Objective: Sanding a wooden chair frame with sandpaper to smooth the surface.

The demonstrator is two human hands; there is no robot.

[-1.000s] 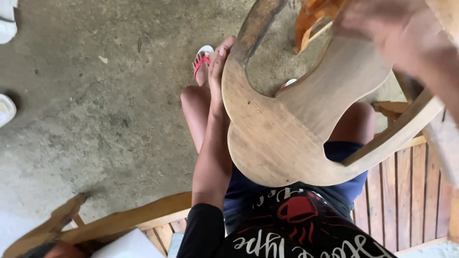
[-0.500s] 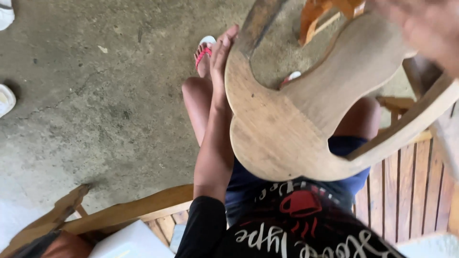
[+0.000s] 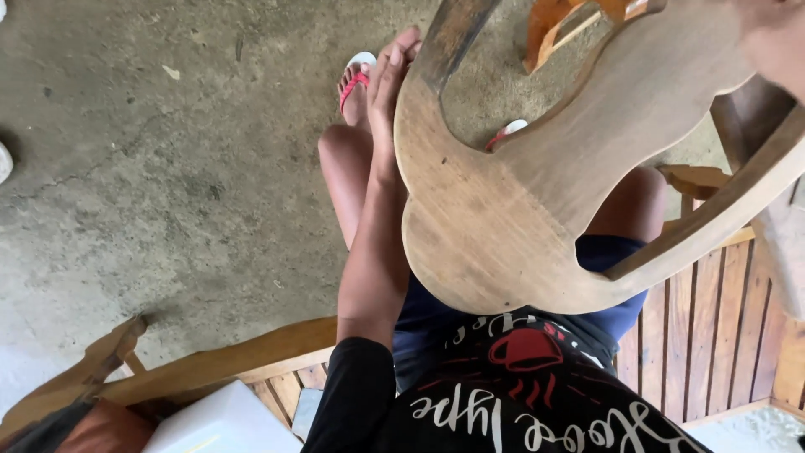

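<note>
left arm point(image 3: 373, 260): bare forearm runs from 6 toward 12 o'clock — black sleeve at the elbow end
left hand point(image 3: 387, 92): fingers straight and together, pointing to 12 o'clock, palm facing 3 o'clock, edge-on to the camera
right hand point(image 3: 776, 38): only a blurred part at the 2 o'clock corner — pose cannot be told

Curved chair part point(image 3: 503, 226): bare wood, matt, sanded smooth, faintly speckled. Floor point(image 3: 168, 168): rough, mottled concrete. Slatted seat point(image 3: 721, 335): reddish wood, lightly sheened.
</note>
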